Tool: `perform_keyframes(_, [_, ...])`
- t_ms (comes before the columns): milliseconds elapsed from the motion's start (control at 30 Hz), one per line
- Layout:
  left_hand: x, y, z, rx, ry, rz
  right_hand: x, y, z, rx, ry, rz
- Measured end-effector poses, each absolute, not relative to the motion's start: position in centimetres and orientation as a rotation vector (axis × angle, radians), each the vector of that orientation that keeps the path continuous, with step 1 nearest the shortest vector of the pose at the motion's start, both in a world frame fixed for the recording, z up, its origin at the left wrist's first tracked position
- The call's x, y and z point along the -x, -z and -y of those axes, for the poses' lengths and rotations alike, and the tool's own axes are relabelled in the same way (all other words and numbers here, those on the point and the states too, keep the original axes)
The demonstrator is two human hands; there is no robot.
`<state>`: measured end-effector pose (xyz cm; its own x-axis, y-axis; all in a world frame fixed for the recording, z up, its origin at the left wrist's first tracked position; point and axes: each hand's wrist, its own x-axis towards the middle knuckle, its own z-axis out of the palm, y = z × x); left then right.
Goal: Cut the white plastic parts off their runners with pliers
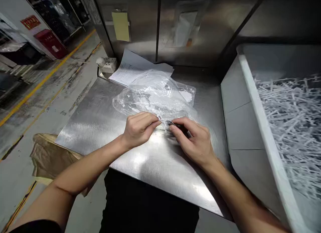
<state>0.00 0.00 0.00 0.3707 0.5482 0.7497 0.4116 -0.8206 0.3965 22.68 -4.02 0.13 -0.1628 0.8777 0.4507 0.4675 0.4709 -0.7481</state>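
Note:
A thin, branched white plastic piece (164, 123) is held above the steel table (100, 115). My left hand (140, 129) pinches its left side between thumb and fingertips. My right hand (194, 137) is closed around a small dark metal tool (171, 123), whose tip meets the right side of the white piece. Most of that tool is hidden by my fingers, so its exact kind cannot be made out. Just behind both hands lies a crumpled clear plastic bag (152, 95), with some white content showing through.
At right stands a large white bin (260, 126) holding many thin white plastic pieces (296, 126). Printed papers (132, 67) and a power socket (108, 65) sit at the table's back, against a metal panel (140, 52). A brown bag (50, 156) is on the left.

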Motion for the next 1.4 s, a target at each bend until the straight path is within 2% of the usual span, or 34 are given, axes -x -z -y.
perform_keyframes(500, [-0.12,0.46,-0.02,-2.458,-1.404,-0.88,-22.86,0.34,3.86,1.175,-0.61,1.782])
perform_keyframes(867, [-0.29,0.46,0.21,-2.427,-1.279,-1.043,-22.76,0.6,3.31,1.342,-1.001,1.546])
perform_keyframes(1400, [-0.1,-0.08,0.45,-2.374,-1.382,-0.996,-22.67,-0.18,3.5,1.265,-0.988,1.49])
